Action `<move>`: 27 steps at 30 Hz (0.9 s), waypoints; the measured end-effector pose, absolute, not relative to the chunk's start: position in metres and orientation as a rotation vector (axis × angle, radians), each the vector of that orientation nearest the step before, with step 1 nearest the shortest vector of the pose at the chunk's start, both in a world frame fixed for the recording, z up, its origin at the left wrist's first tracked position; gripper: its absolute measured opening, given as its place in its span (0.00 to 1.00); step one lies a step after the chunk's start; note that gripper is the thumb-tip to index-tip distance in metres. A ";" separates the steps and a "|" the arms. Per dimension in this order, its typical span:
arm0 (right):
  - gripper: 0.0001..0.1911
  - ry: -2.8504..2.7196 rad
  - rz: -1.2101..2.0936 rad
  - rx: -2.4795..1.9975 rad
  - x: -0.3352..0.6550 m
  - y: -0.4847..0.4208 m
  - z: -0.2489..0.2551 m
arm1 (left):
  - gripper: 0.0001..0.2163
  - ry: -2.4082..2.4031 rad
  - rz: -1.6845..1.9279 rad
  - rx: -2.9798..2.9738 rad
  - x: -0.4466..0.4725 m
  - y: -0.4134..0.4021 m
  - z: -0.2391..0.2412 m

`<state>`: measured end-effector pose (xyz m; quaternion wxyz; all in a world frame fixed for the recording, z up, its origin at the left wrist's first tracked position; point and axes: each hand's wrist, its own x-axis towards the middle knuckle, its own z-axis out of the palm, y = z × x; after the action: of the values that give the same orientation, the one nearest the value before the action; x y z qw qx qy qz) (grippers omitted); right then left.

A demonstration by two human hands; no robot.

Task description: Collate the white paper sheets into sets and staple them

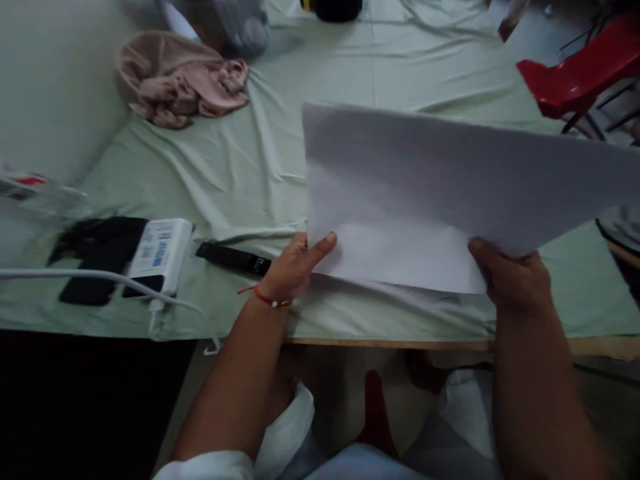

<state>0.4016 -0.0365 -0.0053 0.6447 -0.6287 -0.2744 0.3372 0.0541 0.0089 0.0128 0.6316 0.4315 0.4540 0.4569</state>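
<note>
White box point(173, 248): lies on the pale green tablecloth point(280, 207), blue lettering on its top, a plug at its near end
White sheet point(400, 180): large, held over the table well to the right of the white box, its far right corner running out of view; whether its underside touches the tablecloth, I cannot tell
Left hand point(293, 270): right of the white box, grasping the white sheet at its near left corner, thumb on top, fingers mostly hidden; red bracelet point(263, 295) on the wrist
Right hand point(520, 280): farther right of the white box, grasping the white sheet by its near right part, thumb on top, fingers mostly hidden
Long black object point(225, 257): just right of the white box, its other end near the left hand
Pale cable point(100, 274): crosses the near part of the white box
Pink cloth point(200, 87): crumpled, beyond the white box
Red chair point(590, 73): far right of the white box
</note>
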 end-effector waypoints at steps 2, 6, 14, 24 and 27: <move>0.30 -0.586 0.768 -1.441 0.400 -0.035 -0.002 | 0.26 1.024 0.959 0.862 0.057 0.005 0.012; 0.28 -0.573 0.766 -1.431 0.399 -0.034 0.003 | 0.29 0.921 0.690 0.789 0.056 0.003 0.007; 0.29 -0.760 0.816 -1.668 0.406 -0.037 0.000 | 0.29 0.985 0.590 0.924 0.048 0.001 0.010; 0.34 -1.014 0.662 -1.804 0.406 -0.038 0.004 | 0.25 1.196 0.583 0.892 0.037 0.000 0.026; 0.39 -0.986 1.097 -1.719 0.409 -0.039 0.007 | 0.25 1.236 0.658 0.818 0.037 -0.001 0.025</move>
<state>0.4090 -0.0389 0.0075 0.4246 -0.6872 -0.3941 0.4384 0.0366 -0.0008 0.0255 0.6890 0.3655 0.5525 0.2940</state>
